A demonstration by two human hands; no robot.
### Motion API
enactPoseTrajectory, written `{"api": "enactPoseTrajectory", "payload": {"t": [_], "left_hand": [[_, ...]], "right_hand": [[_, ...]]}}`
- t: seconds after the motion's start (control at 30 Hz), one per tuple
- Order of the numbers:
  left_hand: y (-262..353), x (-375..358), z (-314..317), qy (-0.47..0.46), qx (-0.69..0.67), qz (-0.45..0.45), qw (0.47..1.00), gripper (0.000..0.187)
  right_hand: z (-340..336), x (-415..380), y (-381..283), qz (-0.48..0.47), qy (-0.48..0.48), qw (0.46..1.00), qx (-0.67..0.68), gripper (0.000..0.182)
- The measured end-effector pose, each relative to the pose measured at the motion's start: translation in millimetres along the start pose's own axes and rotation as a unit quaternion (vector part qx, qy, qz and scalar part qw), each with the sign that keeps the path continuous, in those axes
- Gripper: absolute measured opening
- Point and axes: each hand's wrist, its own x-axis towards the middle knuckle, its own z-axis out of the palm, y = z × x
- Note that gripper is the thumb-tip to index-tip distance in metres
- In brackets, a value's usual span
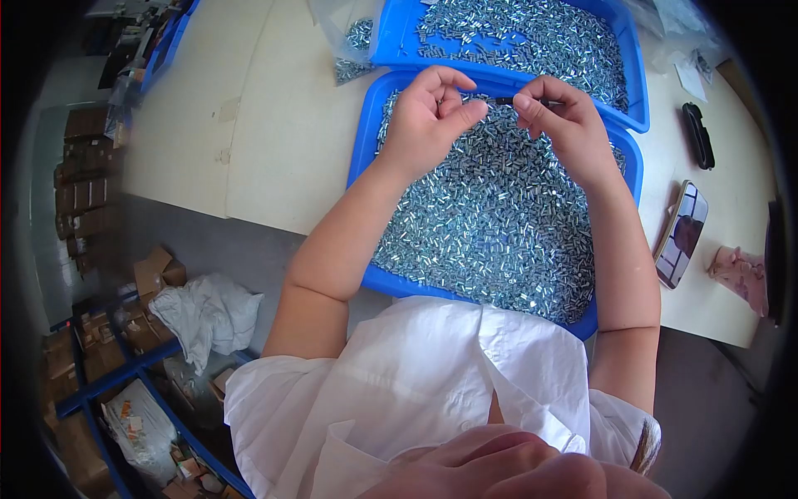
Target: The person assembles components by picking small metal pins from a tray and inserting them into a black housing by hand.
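Note:
A blue tray (359, 158) full of small shiny metal pieces (490, 224) lies on the table in front of me. Over its far part, my left hand (432, 121) has its fingers curled, thumb and fingertips near each other; whether anything small is between them cannot be made out. To its right, my right hand (565, 125) pinches a small dark piece (504, 101) between thumb and fingers, its end pointing toward my left hand. Behind sits a second blue tray (399, 33) holding more of the metal pieces.
A clear bag of metal pieces (353, 62) lies left of the far tray. On the table's right are a black case (698, 135), a phone (682, 233) and a pinkish printed item (740, 279). Boxes and a white sack (208, 312) stand at the lower left.

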Motion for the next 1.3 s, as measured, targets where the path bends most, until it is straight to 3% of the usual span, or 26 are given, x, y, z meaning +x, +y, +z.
{"api": "enactPoseTrajectory", "payload": {"t": [0.07, 0.17, 0.23, 0.27, 0.33, 0.43, 0.77, 0.97, 1.03, 1.13, 1.3], "left_hand": [[-1, 0, 0, -0.009, 0.074, 0.04, 0.996, 0.023], [-2, 0, -8, -0.029, 0.126, -0.018, 0.991, 0.023], [-8, 3, -17, -0.056, 0.032, -0.113, 0.991, 0.021], [-6, 3, -16, -0.057, 0.032, -0.113, 0.991, 0.021], [1, 2, -13, -0.042, -0.2, -0.176, 0.963, 0.024], [2, 6, -14, -0.063, -0.262, -0.202, 0.942, 0.02], [-4, 10, -22, -0.042, -0.32, -0.237, 0.916, 0.021], [-7, 10, -23, -0.131, -0.39, -0.245, 0.878, 0.031], [4, 8, -12, -0.061, -0.313, -0.253, 0.914, 0.032], [-2, 9, -18, -0.102, -0.317, -0.225, 0.916, 0.026], [2, 6, -11, -0.078, -0.257, -0.198, 0.943, 0.016]], "right_hand": [[-1, 0, 0, -0.005, -0.002, 1.0, -0.002, 0.018], [0, 0, -1, 0.006, 0.006, 1.0, 0.0, 0.018], [-1, 0, 0, -0.001, 0.005, 1.0, -0.004, 0.017], [-1, 0, 1, -0.001, 0.005, 1.0, -0.004, 0.017], [0, 0, 1, -0.004, 0.009, 1.0, -0.001, 0.017], [0, 0, 1, -0.009, 0.016, 1.0, 0.004, 0.017], [0, 0, 0, -0.013, 0.021, 1.0, 0.002, 0.016], [0, 0, 0, -0.016, 0.024, 1.0, 0.009, 0.016], [0, 0, 0, -0.02, 0.025, 0.999, 0.01, 0.015], [1, 0, -1, -0.017, 0.029, 0.999, 0.01, 0.015], [1, 1, 5, -0.03, 0.03, 0.999, 0.003, 0.015]]}}
